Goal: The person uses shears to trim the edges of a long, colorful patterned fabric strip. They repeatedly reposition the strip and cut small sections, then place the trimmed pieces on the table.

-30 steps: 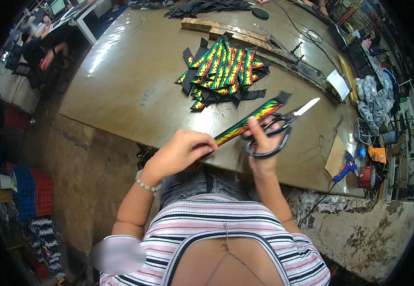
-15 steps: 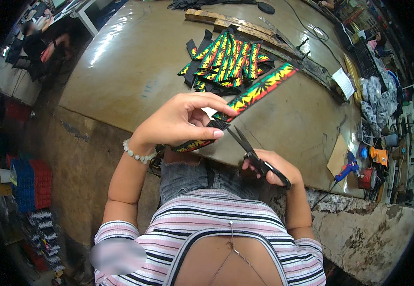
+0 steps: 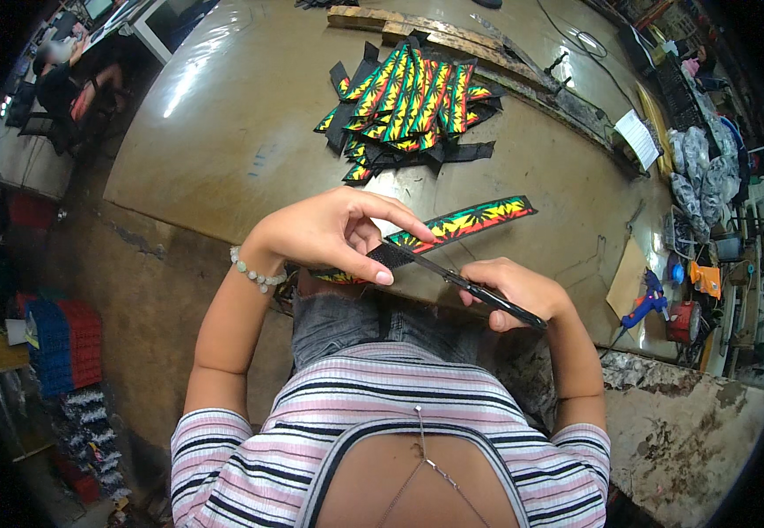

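Between the thumb and fingers of my left hand (image 3: 333,231) is a patterned strap (image 3: 478,219) in green, yellow, red and black leaf print. One stretch of it slants out to the right, while another hangs under the hand toward my lap. My right hand (image 3: 515,292) grips black-handled scissors (image 3: 465,283). Their blades look closed or nearly so, and lie against the strap just right of my left fingertips. Whether the strap is cut through there, I cannot tell. Farther off on the table (image 3: 215,145) lies a pile of similar cut strap pieces (image 3: 413,97).
Wooden bars (image 3: 417,33) and a long metal rail (image 3: 531,79) lie beyond the pile. At the right edge are a blue glue gun (image 3: 646,304), a red tape roll (image 3: 684,322) and plastic-wrapped bundles (image 3: 694,176). Another person (image 3: 61,84) sits far left.
The scissors' blades have closed and moved left onto the strap. The strap's outstretched part has swung down, nearer to me. My right hand has risen slightly.
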A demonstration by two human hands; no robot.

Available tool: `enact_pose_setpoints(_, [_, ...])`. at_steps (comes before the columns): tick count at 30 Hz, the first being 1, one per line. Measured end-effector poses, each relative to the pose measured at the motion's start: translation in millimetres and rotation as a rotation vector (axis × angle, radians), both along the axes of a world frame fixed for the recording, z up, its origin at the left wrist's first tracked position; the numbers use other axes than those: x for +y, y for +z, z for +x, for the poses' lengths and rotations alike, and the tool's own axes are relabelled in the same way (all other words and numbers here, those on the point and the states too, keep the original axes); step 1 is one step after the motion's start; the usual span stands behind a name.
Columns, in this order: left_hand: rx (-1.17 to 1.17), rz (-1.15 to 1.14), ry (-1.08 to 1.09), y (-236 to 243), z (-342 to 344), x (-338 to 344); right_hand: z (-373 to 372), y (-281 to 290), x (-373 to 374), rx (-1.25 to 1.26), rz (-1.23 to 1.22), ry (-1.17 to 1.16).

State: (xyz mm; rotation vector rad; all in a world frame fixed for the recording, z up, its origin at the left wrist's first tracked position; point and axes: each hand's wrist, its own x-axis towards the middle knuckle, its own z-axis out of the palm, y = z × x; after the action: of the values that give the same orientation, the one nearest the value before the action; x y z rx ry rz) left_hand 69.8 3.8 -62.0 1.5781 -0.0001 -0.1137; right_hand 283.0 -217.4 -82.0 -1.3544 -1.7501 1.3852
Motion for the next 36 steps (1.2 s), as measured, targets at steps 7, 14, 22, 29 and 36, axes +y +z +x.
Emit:
enact_pose_setpoints(7, [0.045, 0.023, 0.077, 6.4, 9.2, 2.6, -5.4, -8.0, -4.2, -0.011, -0.096, -0.236])
enact_pose_setpoints(14, [-0.026, 0.045, 0.47, 15.4, 31.1, 18.1, -28.7, -24.1, -11.7, 0.299, 0.086, -0.665])
enact_pose_setpoints(22, [-0.354, 0.349, 0.599, -14.0, 40.5, -25.5, -108.5, -41.3, 56.8, 0.654, -0.045, -0.879])
enact_pose_setpoints(29, [-0.237, 0.483, 0.378, 6.4, -12.4, -21.1, -29.2, 14.7, 56.0, 0.713, 0.674, -1.167])
enact_pose_setpoints(36, [-0.385, 0.221, 0.596, 34.5, -14.0, 7.9, -23.1, -0.9, 18.4, 0.324, 0.217, -0.568])
